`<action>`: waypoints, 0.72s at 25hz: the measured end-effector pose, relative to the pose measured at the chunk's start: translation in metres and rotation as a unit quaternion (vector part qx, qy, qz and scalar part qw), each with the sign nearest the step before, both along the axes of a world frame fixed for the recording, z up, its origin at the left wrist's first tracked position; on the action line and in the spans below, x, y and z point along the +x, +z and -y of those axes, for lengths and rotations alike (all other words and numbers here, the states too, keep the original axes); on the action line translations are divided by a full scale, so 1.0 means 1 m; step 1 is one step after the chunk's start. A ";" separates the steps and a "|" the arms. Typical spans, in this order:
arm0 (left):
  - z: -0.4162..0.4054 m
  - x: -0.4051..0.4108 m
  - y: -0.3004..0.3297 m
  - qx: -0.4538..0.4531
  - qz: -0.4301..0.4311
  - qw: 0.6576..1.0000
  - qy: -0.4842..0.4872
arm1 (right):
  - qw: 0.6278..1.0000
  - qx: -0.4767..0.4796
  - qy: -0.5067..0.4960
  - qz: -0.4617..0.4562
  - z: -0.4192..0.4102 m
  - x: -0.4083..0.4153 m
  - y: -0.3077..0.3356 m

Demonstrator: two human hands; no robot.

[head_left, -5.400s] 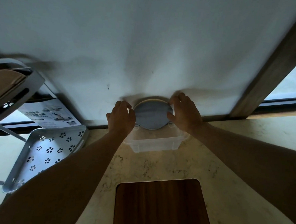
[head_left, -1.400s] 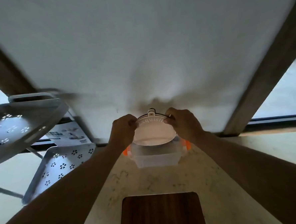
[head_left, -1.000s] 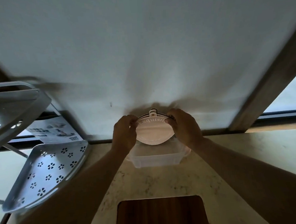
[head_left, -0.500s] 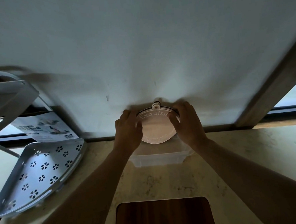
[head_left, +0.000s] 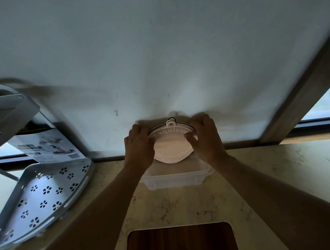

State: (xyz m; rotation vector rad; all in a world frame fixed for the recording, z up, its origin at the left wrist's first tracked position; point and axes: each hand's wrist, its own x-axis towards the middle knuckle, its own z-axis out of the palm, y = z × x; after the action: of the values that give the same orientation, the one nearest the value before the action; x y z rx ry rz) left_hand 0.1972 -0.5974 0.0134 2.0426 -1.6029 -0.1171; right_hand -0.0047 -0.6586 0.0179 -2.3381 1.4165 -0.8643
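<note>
A round pale pink disc (head_left: pixel 171 144) printed with the word "Exquisite" and a small tab at its top stands upright against the wall, its lower edge inside a clear plastic container (head_left: pixel 175 179) on the counter. At least one more disc edge shows just behind it. My left hand (head_left: pixel 139 145) grips the disc's left rim with curled fingers. My right hand (head_left: pixel 206 139) grips the right rim, thumb lying on the disc's face.
A grey perforated metal corner shelf (head_left: pixel 43 196) with an upper tier (head_left: pixel 3 115) stands at the left, a printed box (head_left: pixel 45 147) behind it. A dark wooden board (head_left: pixel 182 242) lies at the near counter edge. A wooden window frame (head_left: pixel 301 101) slants at the right.
A grey disc stood in the container 5.4 s ago; the pink disc is now held there in front. Over the last second both hands and the disc shifted slightly toward the wall.
</note>
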 end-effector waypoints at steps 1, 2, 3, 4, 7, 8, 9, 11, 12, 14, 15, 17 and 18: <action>0.000 0.000 0.000 0.002 0.005 1.000 -0.002 | 1.000 -0.001 0.003 -0.004 0.000 0.000 -0.001; 0.000 0.000 0.000 0.001 0.007 1.000 -0.004 | 1.000 0.000 0.005 -0.006 0.000 0.000 -0.001; 0.001 0.000 0.000 -0.003 0.003 1.000 -0.006 | 1.000 0.000 0.006 -0.007 0.001 0.000 -0.002; 0.000 0.000 -0.001 -0.011 -0.010 1.000 -0.006 | 1.000 0.001 0.009 -0.005 0.001 0.000 -0.002; -0.002 0.000 -0.001 -0.033 -0.039 0.999 -0.010 | 1.000 0.020 0.017 0.011 0.001 0.002 -0.003; -0.003 -0.001 -0.001 -0.035 -0.037 0.999 -0.014 | 0.999 0.023 0.019 0.013 0.001 0.002 -0.004; -0.004 -0.001 -0.001 -0.036 -0.033 0.999 -0.016 | 0.999 0.023 0.018 0.013 0.002 0.002 -0.005; -0.004 -0.002 0.000 -0.032 -0.033 0.999 -0.015 | 1.000 0.021 0.017 0.012 0.002 0.001 -0.006; -0.004 -0.002 0.001 -0.029 -0.032 0.999 -0.013 | 1.000 0.020 0.017 0.010 0.002 0.001 -0.006; -0.003 -0.002 0.001 -0.022 -0.016 1.000 -0.009 | 1.000 0.017 0.015 0.000 0.002 0.002 -0.006; -0.002 -0.001 0.000 -0.019 -0.007 1.000 -0.007 | 1.000 0.017 0.012 -0.006 0.002 0.002 -0.006; -0.002 0.000 0.001 -0.014 -0.001 1.000 -0.002 | 1.000 0.012 0.008 -0.019 0.002 0.002 -0.006; -0.002 0.000 0.001 -0.013 -0.001 1.000 0.000 | 1.000 0.007 0.006 -0.023 0.002 0.002 -0.006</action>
State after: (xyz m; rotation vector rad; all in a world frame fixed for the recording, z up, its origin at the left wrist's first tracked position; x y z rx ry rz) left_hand 0.1970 -0.5952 0.0143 2.0226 -1.5940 -0.0985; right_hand -0.0030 -0.6606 0.0122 -2.3686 1.4198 -0.7987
